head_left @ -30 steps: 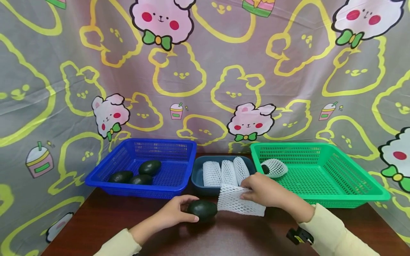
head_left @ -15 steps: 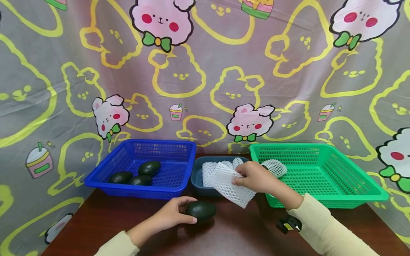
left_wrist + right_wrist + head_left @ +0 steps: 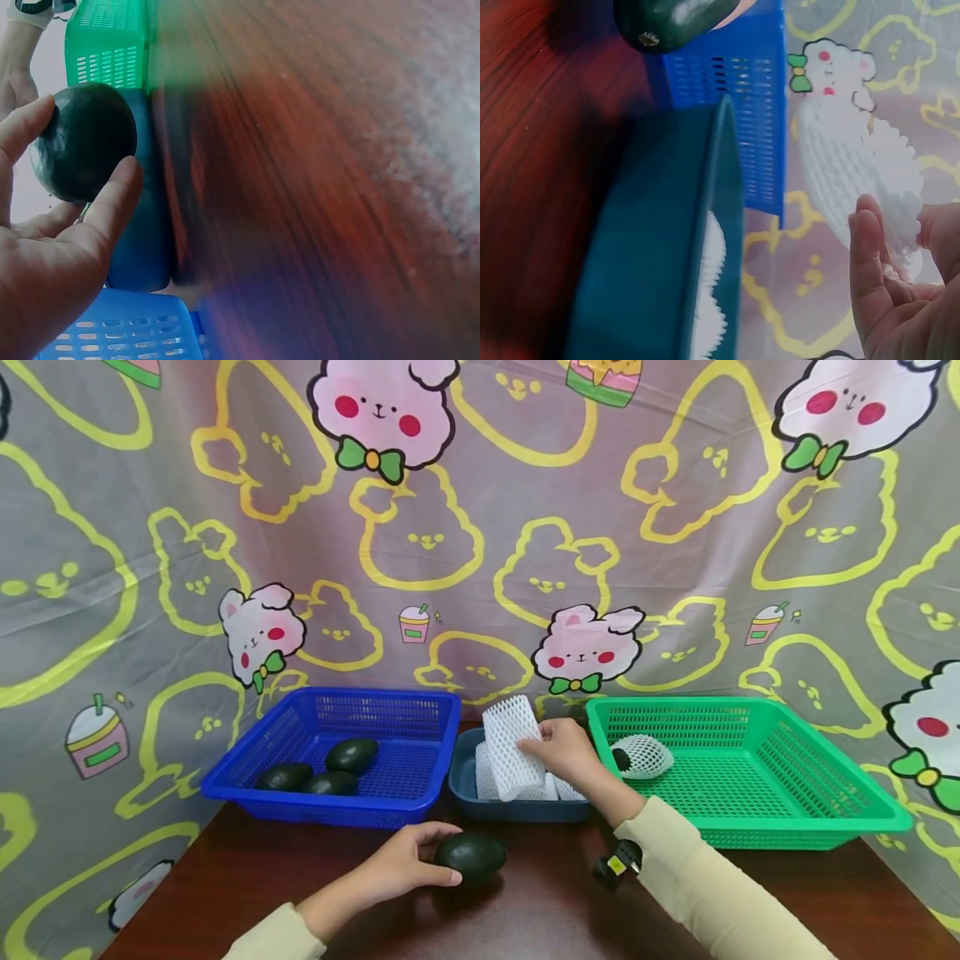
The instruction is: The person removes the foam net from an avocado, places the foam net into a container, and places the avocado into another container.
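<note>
A dark green avocado (image 3: 474, 856) sits between the thumb and fingers of my left hand (image 3: 397, 864), just over the table's front middle. The left wrist view shows the fingertips gripping the same avocado (image 3: 90, 139) from its sides. My right hand (image 3: 566, 750) pinches a white foam net sleeve (image 3: 512, 743) near its right edge, raised above the dark blue tray (image 3: 517, 811). Other foam net sleeves (image 3: 486, 781) lie in that tray, partly hidden behind the lifted one. From the right wrist, the held sleeve (image 3: 847, 169) looks flattened, with its thumb-side grip visible.
On the left, a blue basket (image 3: 315, 810) contains three avocados (image 3: 351, 756). A green basket (image 3: 765, 823) at the right contains one avocado in a foam net (image 3: 647, 756). Behind everything hangs a patterned cloth (image 3: 480, 543). The brown table (image 3: 360, 918) extends in front.
My right hand has carried the foam net sleeve up and leftward from the table front to above the tray, turning it upright. The left hand and its avocado have barely moved.
</note>
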